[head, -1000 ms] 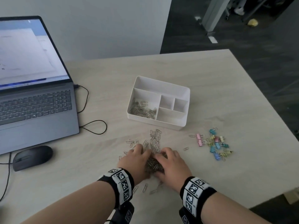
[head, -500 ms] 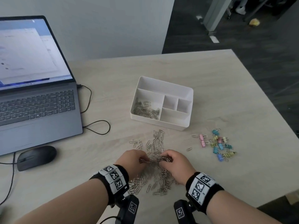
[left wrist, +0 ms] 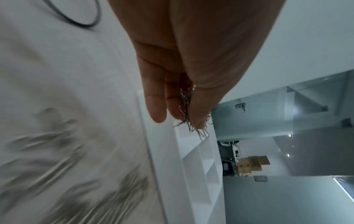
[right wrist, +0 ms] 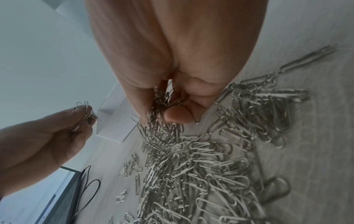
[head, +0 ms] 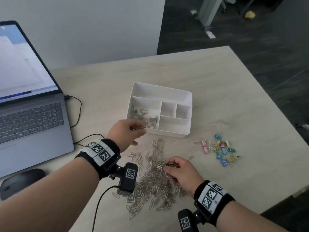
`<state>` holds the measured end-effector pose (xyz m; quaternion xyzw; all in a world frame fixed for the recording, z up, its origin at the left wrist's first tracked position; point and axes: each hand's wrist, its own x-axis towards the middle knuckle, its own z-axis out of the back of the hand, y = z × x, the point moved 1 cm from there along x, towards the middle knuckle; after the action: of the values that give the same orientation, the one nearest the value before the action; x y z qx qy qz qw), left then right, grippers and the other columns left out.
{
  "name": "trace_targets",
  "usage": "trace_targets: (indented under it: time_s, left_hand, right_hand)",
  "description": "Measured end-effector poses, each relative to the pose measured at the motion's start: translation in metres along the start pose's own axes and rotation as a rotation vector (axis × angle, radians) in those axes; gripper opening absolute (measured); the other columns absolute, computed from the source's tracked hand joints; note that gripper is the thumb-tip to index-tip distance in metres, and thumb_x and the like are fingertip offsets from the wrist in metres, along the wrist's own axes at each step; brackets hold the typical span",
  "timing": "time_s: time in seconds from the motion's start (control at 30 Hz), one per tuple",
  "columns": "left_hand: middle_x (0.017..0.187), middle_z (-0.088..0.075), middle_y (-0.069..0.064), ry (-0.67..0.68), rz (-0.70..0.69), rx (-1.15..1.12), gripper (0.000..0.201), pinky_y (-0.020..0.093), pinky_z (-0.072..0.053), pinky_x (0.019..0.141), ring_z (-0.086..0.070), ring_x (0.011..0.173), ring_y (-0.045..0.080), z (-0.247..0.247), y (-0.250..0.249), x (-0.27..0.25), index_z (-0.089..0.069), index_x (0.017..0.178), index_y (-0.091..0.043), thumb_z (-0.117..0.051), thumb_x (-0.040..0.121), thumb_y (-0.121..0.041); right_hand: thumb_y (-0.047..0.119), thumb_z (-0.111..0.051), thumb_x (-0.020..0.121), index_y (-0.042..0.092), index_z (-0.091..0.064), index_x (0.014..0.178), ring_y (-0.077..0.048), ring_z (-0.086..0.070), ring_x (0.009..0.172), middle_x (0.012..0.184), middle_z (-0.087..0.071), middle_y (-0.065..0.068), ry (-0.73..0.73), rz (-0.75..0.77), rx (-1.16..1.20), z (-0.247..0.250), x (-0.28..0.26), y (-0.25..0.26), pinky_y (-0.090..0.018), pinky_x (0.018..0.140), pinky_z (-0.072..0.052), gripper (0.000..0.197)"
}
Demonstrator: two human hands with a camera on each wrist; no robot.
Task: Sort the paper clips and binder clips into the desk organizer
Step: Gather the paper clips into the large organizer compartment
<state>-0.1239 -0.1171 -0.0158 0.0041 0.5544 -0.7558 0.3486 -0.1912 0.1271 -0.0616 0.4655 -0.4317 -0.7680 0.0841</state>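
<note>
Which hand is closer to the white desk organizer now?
Left. The left hand holds paper clips at the desk organizer's near-left corner; the right hand grips clips at the pile, farther back.

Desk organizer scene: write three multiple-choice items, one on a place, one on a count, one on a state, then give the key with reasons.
1. Where do the colourful binder clips lie?
A. in the desk organizer
B. on the table, right of the paper clip pile
C. on the laptop

2. How many organizer compartments hold clips?
A. one
B. three
C. all five

3. What is the left hand doing?
A. resting flat on the mouse
B. pinching a bunch of paper clips at the organizer's near edge
C. hanging empty

Key: 1 B, the pastel clips sit on bare table beside the pile. 2 A, only the large left compartment shows paper clips. 3 B, the left wrist view shows clips between thumb and fingers.
</note>
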Motion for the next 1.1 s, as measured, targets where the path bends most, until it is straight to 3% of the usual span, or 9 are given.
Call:
trace_targets:
  time_s: [0.13, 0.27, 0.47, 0.53, 0.63, 0.77, 0.87, 1.0, 1.1]
  left_hand:
    - [0.090, -0.072, -0.003, -0.080, -0.056, 0.171, 0.012, 0.038, -0.062, 0.068, -0.070, 0.068, 0.021, 0.010, -0.015, 0.037, -0.073, 0.097, -0.026, -0.072, 0.085, -0.024]
    - [0.103, -0.072, 0.004, -0.054, -0.156, 0.528, 0.018, 0.031, -0.053, 0.083, -0.064, 0.090, 0.024, 0.004, -0.019, 0.059, -0.072, 0.105, -0.021, -0.066, 0.088, -0.022]
    - [0.114, -0.069, 0.007, -0.053, -0.185, 0.599, 0.035, 0.034, -0.049, 0.089, -0.062, 0.103, 0.028, 0.001, -0.020, 0.058, -0.065, 0.121, -0.021, -0.066, 0.087, -0.028]
    - [0.107, -0.069, 0.003, -0.095, -0.182, 0.538, 0.028, 0.033, -0.049, 0.084, -0.063, 0.098, 0.025, 0.007, -0.020, 0.049, -0.068, 0.115, -0.024, -0.065, 0.087, -0.029]
    - [0.090, -0.065, -0.012, -0.196, -0.144, 0.344, 0.007, 0.027, -0.045, 0.068, -0.062, 0.079, 0.010, 0.020, -0.007, 0.031, -0.070, 0.091, -0.029, -0.065, 0.088, -0.033]
    - [0.082, -0.067, -0.017, -0.276, 0.004, 0.193, 0.008, 0.019, -0.040, 0.059, -0.060, 0.071, 0.001, 0.034, 0.028, -0.002, -0.067, 0.080, -0.030, -0.064, 0.087, -0.033]
    - [0.081, -0.066, -0.019, -0.227, 0.095, 0.213, 0.009, 0.016, -0.039, 0.058, -0.059, 0.072, -0.002, 0.036, 0.058, -0.030, -0.068, 0.082, -0.031, -0.062, 0.089, -0.030]
    - [0.081, -0.067, -0.019, -0.186, 0.167, 0.231, 0.009, 0.017, -0.042, 0.063, -0.062, 0.075, 0.001, 0.032, 0.089, -0.058, -0.066, 0.079, -0.035, -0.066, 0.087, -0.030]
    - [0.087, -0.065, -0.018, -0.152, 0.177, 0.256, 0.008, 0.015, -0.043, 0.069, -0.060, 0.078, -0.001, 0.025, 0.098, -0.072, -0.065, 0.084, -0.037, -0.067, 0.086, -0.030]
  right_hand:
    - [0.017, -0.072, 0.089, 0.023, -0.070, 0.103, -0.012, -0.056, 0.059, 0.084, -0.070, 0.000, 0.021, -0.030, 0.034, 0.001, -0.005, 0.002, -0.030, 0.058, -0.051, 0.016]
    - [0.017, -0.073, 0.087, 0.021, -0.072, 0.097, -0.012, -0.055, 0.058, 0.082, -0.069, 0.001, 0.040, -0.038, 0.053, -0.001, -0.008, 0.008, -0.032, 0.060, -0.051, 0.011]
    - [0.011, -0.075, 0.085, 0.013, -0.072, 0.099, -0.015, -0.056, 0.055, 0.078, -0.068, -0.004, 0.050, -0.058, 0.218, -0.006, 0.001, 0.026, -0.030, 0.053, -0.048, 0.014]
    - [0.009, -0.076, 0.084, 0.015, -0.074, 0.095, -0.019, -0.057, 0.058, 0.079, -0.070, -0.008, 0.049, -0.051, 0.282, -0.009, 0.009, 0.038, -0.028, 0.050, -0.047, 0.013]
    - [0.010, -0.075, 0.084, 0.021, -0.075, 0.090, -0.028, -0.056, 0.069, 0.086, -0.069, -0.016, 0.056, 0.000, 0.329, -0.012, 0.027, 0.065, -0.031, 0.052, -0.046, 0.013]
    - [0.010, -0.074, 0.085, 0.015, -0.070, 0.099, -0.017, -0.058, 0.061, 0.084, -0.068, -0.007, 0.066, 0.092, 0.322, -0.018, 0.058, 0.115, -0.029, 0.054, -0.048, 0.015]
    - [0.013, -0.073, 0.087, 0.013, -0.068, 0.100, -0.015, -0.056, 0.061, 0.087, -0.066, -0.005, 0.003, 0.166, 0.203, -0.030, 0.084, 0.147, -0.030, 0.056, -0.050, 0.014]
    - [0.021, -0.072, 0.087, 0.019, -0.067, 0.099, -0.020, -0.062, 0.057, 0.084, -0.070, -0.004, -0.154, 0.259, -0.139, -0.051, 0.120, 0.166, -0.041, 0.063, -0.057, 0.013]
    - [0.024, -0.071, 0.086, 0.022, -0.068, 0.098, -0.022, -0.068, 0.067, 0.086, -0.072, -0.002, -0.170, 0.292, -0.400, -0.058, 0.135, 0.164, -0.034, 0.066, -0.057, 0.012]
